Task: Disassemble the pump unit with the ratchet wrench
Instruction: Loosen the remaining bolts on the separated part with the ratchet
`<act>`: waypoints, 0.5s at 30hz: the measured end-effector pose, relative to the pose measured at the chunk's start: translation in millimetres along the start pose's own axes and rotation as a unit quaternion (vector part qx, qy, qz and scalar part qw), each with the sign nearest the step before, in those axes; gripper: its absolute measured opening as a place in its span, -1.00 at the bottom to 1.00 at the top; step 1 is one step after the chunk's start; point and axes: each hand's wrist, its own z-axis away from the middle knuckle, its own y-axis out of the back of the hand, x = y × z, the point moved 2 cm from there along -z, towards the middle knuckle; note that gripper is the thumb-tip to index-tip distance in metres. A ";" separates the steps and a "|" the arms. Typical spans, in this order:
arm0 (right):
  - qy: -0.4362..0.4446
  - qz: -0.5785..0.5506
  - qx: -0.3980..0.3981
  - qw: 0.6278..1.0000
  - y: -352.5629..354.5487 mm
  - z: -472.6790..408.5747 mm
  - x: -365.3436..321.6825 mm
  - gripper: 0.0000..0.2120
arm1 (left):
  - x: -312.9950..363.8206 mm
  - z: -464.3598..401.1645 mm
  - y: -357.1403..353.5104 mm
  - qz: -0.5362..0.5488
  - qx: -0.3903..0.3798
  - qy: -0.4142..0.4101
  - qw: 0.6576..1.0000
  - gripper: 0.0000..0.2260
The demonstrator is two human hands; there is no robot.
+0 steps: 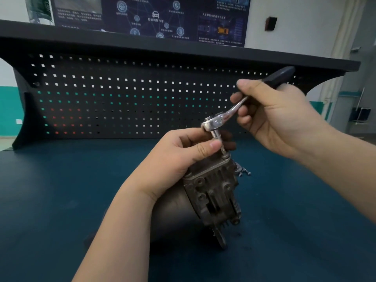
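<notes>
A grey cast-metal pump unit (211, 192) with a dark rounded cylindrical body stands on the dark blue worktop (61, 200), directly beneath both hands and leaning against the left forearm. The left hand (183, 151) reaches over the top of the unit, its thumb and fingers pinched around the chrome socket extension (216, 137) just under the ratchet head, steadying it over a bolt on the unit's upper flange. The chrome ratchet wrench with a black handle (234, 108) rises from that point up and to the right — its head sits just above the left thumb, its shaft runs into the right hand (272, 117). The right hand is closed around the lower part of the black grip, thumb laid along the top, fingers curled underneath, with the end of the handle sticking out beyond the knuckles. Just right of the unit, below the right wrist, a few small loose silver bolts (244, 173) lie on the worktop. Beyond both hands stands a black perforated metal back panel (112, 94) under a dark shelf — above it hangs a dark blue poster (154, 17) with diagrams.
</notes>
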 end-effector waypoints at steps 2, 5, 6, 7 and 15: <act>0.003 -0.002 -0.009 1.000 1.1 3.6 -2.7 -0.77 | 0.4 -0.4 -0.4 0.010 -0.011 -0.001 1.000 -0.76; -0.054 -0.013 -0.033 0.998 0.7 -2.3 -5.0 -0.78 | 0.7 -0.5 -2.8 0.009 -0.014 -0.011 1.000 -0.76; -0.079 -0.013 -0.045 0.996 -0.1 -6.4 -4.7 -0.78 | 0.6 -0.3 -3.7 0.009 -0.014 -0.014 1.000 -0.75; -0.104 -0.013 -0.058 0.993 -1.2 -10.8 -3.8 -0.78 | 0.5 -0.2 -4.5 0.007 -0.015 -0.017 1.000 -0.74; -0.097 -0.077 0.002 0.992 -0.8 -9.9 12.5 -0.78 | -1.5 -0.3 -5.1 -0.025 0.028 -0.016 0.999 -0.78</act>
